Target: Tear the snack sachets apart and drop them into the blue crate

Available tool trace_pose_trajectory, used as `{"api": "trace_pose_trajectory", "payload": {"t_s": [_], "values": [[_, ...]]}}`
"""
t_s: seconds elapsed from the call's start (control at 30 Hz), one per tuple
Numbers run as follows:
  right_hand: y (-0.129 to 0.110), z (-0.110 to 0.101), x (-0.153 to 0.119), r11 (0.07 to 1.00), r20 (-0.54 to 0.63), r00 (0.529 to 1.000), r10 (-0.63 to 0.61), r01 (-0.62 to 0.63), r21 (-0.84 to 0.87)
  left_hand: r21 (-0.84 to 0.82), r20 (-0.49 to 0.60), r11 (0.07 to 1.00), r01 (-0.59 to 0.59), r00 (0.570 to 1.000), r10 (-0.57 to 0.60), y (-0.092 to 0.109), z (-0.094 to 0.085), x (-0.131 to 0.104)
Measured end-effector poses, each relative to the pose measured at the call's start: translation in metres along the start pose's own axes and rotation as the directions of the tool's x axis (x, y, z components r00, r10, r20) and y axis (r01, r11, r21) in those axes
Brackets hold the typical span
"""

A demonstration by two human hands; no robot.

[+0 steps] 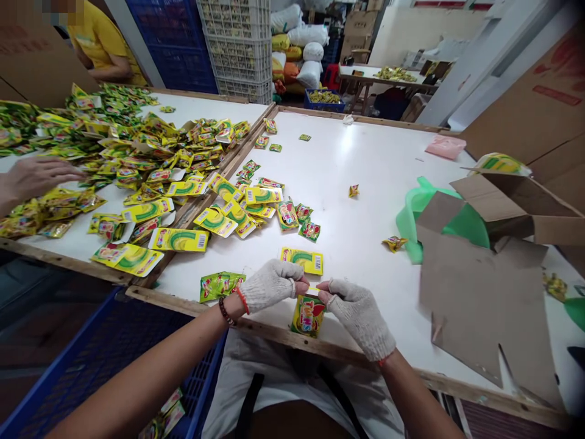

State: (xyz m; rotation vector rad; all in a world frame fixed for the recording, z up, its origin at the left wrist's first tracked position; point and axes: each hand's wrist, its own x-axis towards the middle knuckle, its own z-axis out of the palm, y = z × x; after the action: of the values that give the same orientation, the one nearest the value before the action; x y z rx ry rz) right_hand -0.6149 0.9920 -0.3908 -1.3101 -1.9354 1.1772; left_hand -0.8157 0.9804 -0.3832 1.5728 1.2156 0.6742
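Note:
At the front edge of the white table, a small yellow-and-green candy box (308,317) stands between my two gloved hands, its printed face toward me. My left hand (273,285) pinches the box's white top flap from the left with thumb and finger. From the right, my right hand (357,312) pinches the same flap. Both wear white knitted gloves with bare fingertips. Just beyond my fingers lies a flat yellow box (303,261). A strip of green candy packets (221,286) rests beside my left wrist.
Yellow boxes (235,213) and loose packets lie left of centre, with a large heap (150,146) past the wooden divider (196,210). A co-worker's hand (41,177) reaches over it. An open cardboard carton (484,292) and green basin (411,219) occupy the right. A blue crate (86,360) sits below left.

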Motion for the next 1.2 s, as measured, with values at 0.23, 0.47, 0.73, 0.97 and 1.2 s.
{"api": "trace_pose_trajectory", "payload": {"t_s": [0.23,0.47,0.73,0.97,1.2], "values": [[0.005,-0.002,-0.011,0.992,0.056,0.991,-0.123,0.122,0.028,0.051,0.0,0.993,-0.109,0.994,0.109,-0.001,0.005,-0.015],[0.02,0.003,-0.028,0.946,0.024,0.946,-0.324,0.324,-0.001,0.378,0.056,0.861,-0.341,0.937,0.346,0.002,0.015,-0.034],[-0.024,0.053,-0.032,0.967,0.102,0.993,-0.06,0.033,0.252,0.646,-0.049,0.753,-0.125,0.978,0.204,0.008,-0.044,0.019],[0.008,0.043,-0.008,0.839,-0.077,0.854,-0.515,0.484,-0.248,0.72,0.001,0.694,-0.03,0.999,0.043,0.006,-0.024,0.03],[0.024,0.015,-0.004,0.93,-0.234,0.903,-0.361,0.33,-0.163,0.259,-0.262,0.965,-0.028,0.96,0.098,0.02,0.011,-0.01]]}}
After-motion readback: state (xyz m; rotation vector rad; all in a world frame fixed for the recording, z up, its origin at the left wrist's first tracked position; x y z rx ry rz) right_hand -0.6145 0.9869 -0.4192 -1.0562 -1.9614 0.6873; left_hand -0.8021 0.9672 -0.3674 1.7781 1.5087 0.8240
